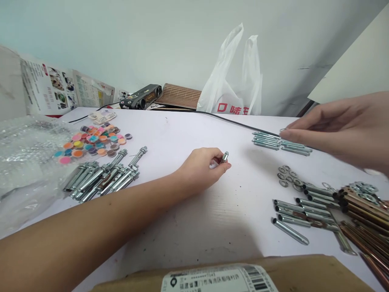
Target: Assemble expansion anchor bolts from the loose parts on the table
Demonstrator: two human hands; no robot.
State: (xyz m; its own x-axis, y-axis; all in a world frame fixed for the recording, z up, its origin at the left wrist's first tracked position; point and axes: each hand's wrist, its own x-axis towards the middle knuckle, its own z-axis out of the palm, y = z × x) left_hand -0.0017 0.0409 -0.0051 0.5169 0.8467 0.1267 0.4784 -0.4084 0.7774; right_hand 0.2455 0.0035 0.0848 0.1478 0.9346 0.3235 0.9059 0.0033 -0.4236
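Observation:
Near the middle of the table, my left hand (200, 167) is closed around a small silver anchor bolt (225, 157), whose end sticks up past the thumb and fingers. The rest of the bolt is hidden in the palm. At the right, slightly blurred, my right hand (346, 125) hovers above rows of thin silver bolts (266, 140). Its thumb and forefinger pinch a small metal ring (283, 129), probably a washer, seen nearly edge-on. Below lie several loose washers (285, 174) and silver metal sleeves (291, 231).
Bolts with nuts (103, 178) form a pile at the left, with coloured discs (94, 140) and bubble wrap (27, 158) beside it. Brass-coloured rods (364, 227) lie far right. A cardboard box (304, 271) stands in front; a white plastic bag (231, 81) is behind.

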